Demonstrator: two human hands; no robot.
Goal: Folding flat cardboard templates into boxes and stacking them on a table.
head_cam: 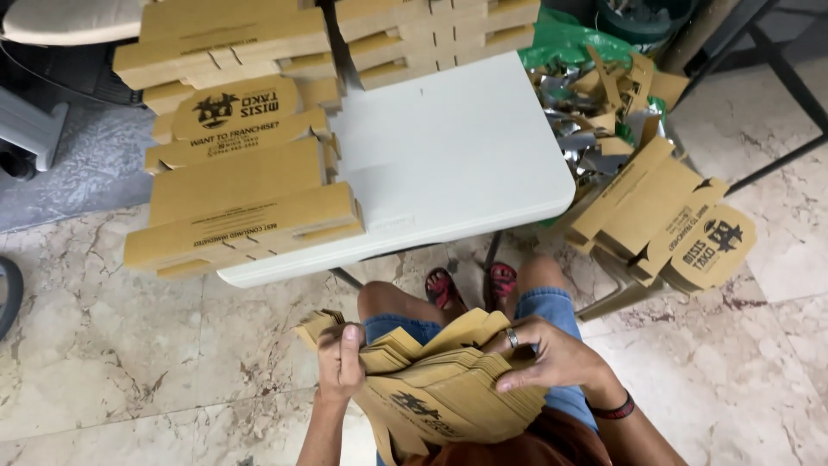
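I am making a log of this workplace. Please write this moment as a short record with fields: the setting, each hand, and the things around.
setting: person seated at a white folding table on a marble floor
left hand: left hand grips the left edge of a stack of flat cardboard box blanks
right hand: right hand, ring on one finger, fingers spread over the stack's right side
on table: piles of brown box blanks
right of table: more box blanks, cardboard and silvery scraps

White table [448, 147]: flat cardboard box stacks [246, 185] along left, far edges.
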